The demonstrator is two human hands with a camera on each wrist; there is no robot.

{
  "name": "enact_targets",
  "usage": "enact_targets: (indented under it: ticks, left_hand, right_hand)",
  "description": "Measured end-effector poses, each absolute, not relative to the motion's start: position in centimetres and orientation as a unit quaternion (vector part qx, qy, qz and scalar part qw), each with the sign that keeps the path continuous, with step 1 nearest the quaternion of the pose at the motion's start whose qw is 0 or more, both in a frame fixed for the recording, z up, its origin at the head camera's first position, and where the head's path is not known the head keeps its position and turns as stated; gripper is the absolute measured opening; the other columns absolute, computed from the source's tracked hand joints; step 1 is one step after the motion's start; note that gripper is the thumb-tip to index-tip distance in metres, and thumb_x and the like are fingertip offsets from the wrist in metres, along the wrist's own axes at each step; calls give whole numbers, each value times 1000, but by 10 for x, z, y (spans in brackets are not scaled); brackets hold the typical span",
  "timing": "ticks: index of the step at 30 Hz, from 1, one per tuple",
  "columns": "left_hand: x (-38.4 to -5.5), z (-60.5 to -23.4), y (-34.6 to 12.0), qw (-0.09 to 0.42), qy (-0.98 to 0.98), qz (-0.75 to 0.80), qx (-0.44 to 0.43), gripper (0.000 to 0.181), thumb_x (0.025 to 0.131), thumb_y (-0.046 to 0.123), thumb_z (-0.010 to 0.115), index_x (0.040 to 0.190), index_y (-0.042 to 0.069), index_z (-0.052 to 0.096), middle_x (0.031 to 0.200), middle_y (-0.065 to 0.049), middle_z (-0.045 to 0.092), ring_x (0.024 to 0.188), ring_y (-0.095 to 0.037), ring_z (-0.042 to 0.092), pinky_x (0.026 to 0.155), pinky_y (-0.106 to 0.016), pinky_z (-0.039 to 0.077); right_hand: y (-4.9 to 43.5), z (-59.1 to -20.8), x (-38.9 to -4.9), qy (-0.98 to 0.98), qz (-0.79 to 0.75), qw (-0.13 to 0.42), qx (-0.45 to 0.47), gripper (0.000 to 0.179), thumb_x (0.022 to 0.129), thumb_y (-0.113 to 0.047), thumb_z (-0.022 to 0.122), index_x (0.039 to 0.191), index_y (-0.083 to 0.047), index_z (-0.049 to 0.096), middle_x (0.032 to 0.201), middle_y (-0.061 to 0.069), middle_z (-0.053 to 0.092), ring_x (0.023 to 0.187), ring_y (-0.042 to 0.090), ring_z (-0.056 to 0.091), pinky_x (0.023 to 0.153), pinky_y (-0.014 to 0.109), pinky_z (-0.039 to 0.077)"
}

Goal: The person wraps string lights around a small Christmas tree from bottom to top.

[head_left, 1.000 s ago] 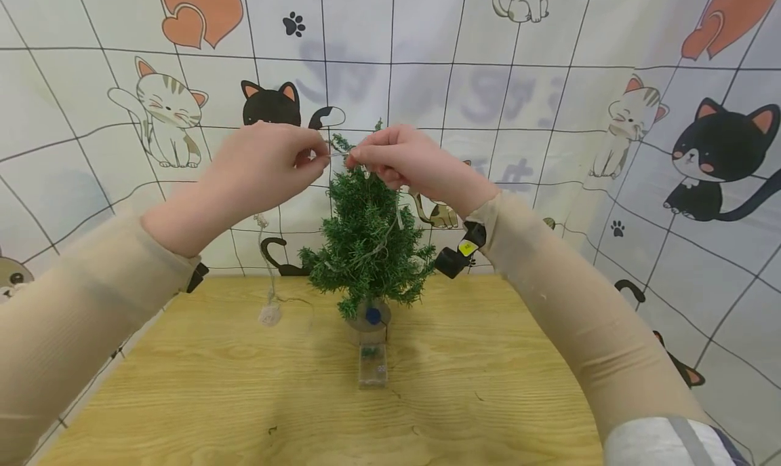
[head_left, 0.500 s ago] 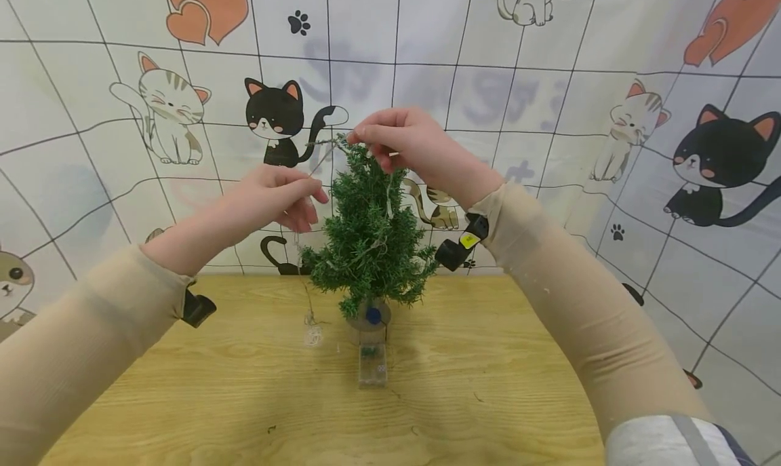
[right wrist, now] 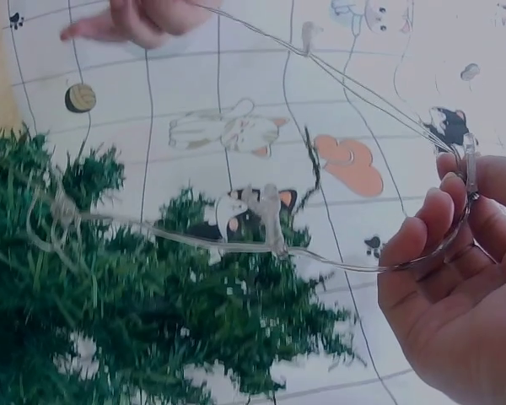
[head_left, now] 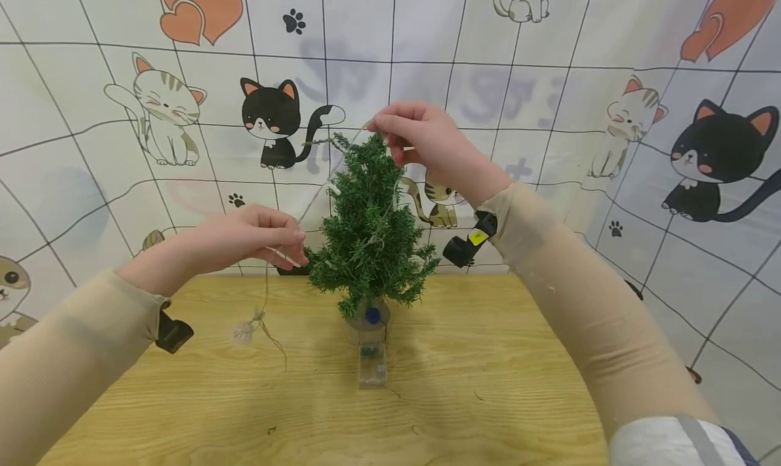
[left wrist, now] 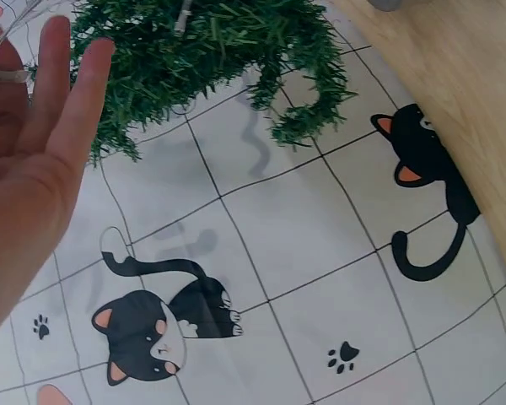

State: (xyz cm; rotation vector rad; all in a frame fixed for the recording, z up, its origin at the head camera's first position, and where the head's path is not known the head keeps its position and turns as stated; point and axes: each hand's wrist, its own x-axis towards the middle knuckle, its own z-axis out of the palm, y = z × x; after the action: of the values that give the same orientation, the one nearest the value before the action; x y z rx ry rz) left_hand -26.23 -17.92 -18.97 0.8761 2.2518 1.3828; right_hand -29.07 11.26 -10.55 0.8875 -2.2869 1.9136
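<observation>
A clear-wired string of fairy lights (right wrist: 194,240) with small clear bulbs runs over the upper part of a small green artificial Christmas tree (head_left: 372,228). My right hand (head_left: 430,133) pinches the string beside the treetop, as the right wrist view shows from close up. Lower down, left of the tree, my left hand (head_left: 244,239) holds the same string lightly, with some fingers fairly straight. Between both hands the wire is stretched slantwise. Its loose end hangs below the left hand to a tangled bunch (head_left: 244,330) over the table.
The tree's round base (head_left: 360,327) stands on a wooden table (head_left: 464,384). A small clear box (head_left: 373,365) lies before it. Scraps of green lie about. Behind hangs a cat-printed white cloth (head_left: 525,127) with a black grid.
My left hand has moved down and to the left, away from the treetop, drawing out the string. My right hand has risen slightly and moved right. The tangled bunch has swung left.
</observation>
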Motion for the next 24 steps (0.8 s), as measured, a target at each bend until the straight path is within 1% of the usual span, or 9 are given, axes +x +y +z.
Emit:
enact_targets:
  ticks: [3,7,8,10,11,13,17,20,24]
  left_hand:
    - [-262,-194,-189,208,775,506,316,26,102,21,53,102,-5,53,116,-25,56,105,-38,62,89,-47,50]
    - [-261,-196,-202,244,757,515,320,20,103,19,50,108,2,42,123,-26,47,86,-34,66,87,-53,50]
    - [-260,-195,-204,252,757,512,319,20,103,20,49,111,4,40,124,-26,46,79,-30,64,86,-54,50]
    - [-258,-191,-209,258,769,495,311,23,103,21,50,119,8,40,122,-25,48,73,-25,60,83,-55,51]
    - [-257,-189,-211,257,777,485,308,26,103,21,50,124,9,39,112,-24,51,69,-23,57,81,-55,51]
    - [-254,-183,-214,250,798,458,302,35,102,23,51,134,15,38,98,-19,52,61,-21,46,76,-52,53]
    - [-246,-168,-223,214,842,397,295,52,102,25,53,148,27,30,77,-10,42,57,-23,37,63,-42,49]
    - [-241,-155,-231,176,869,364,286,55,101,27,55,149,31,30,77,-12,44,58,-23,42,55,-38,44]
    - [-238,-138,-240,146,891,331,274,45,101,29,55,141,28,35,76,-11,48,58,-24,43,53,-36,43]
  right_hand:
    - [119,-107,-292,-735,619,16,278,19,100,-16,57,105,0,66,77,5,51,60,17,46,60,27,44]
    - [128,-112,-295,-737,619,12,272,19,99,-15,58,102,2,66,87,8,57,60,16,47,59,27,47]
    - [131,-113,-295,-739,618,10,269,18,99,-14,58,101,2,66,90,9,58,60,16,47,59,27,47]
    - [136,-116,-296,-742,616,8,264,18,99,-14,58,100,2,66,99,11,60,60,15,47,59,27,48]
    - [138,-117,-296,-743,616,6,261,18,99,-14,58,100,3,66,101,11,60,60,15,47,59,27,48]
    - [143,-120,-294,-748,614,2,252,19,99,-13,57,102,4,65,99,12,59,61,15,47,59,26,48]
    - [154,-127,-293,-762,602,-6,239,23,99,-13,57,107,7,63,98,11,58,61,15,47,59,27,47]
    - [161,-135,-294,-780,579,-7,237,25,99,-15,57,109,6,64,105,11,59,61,14,48,62,28,50]
    - [170,-146,-295,-795,558,-12,237,23,99,-16,58,109,3,66,113,13,62,62,14,52,70,33,54]
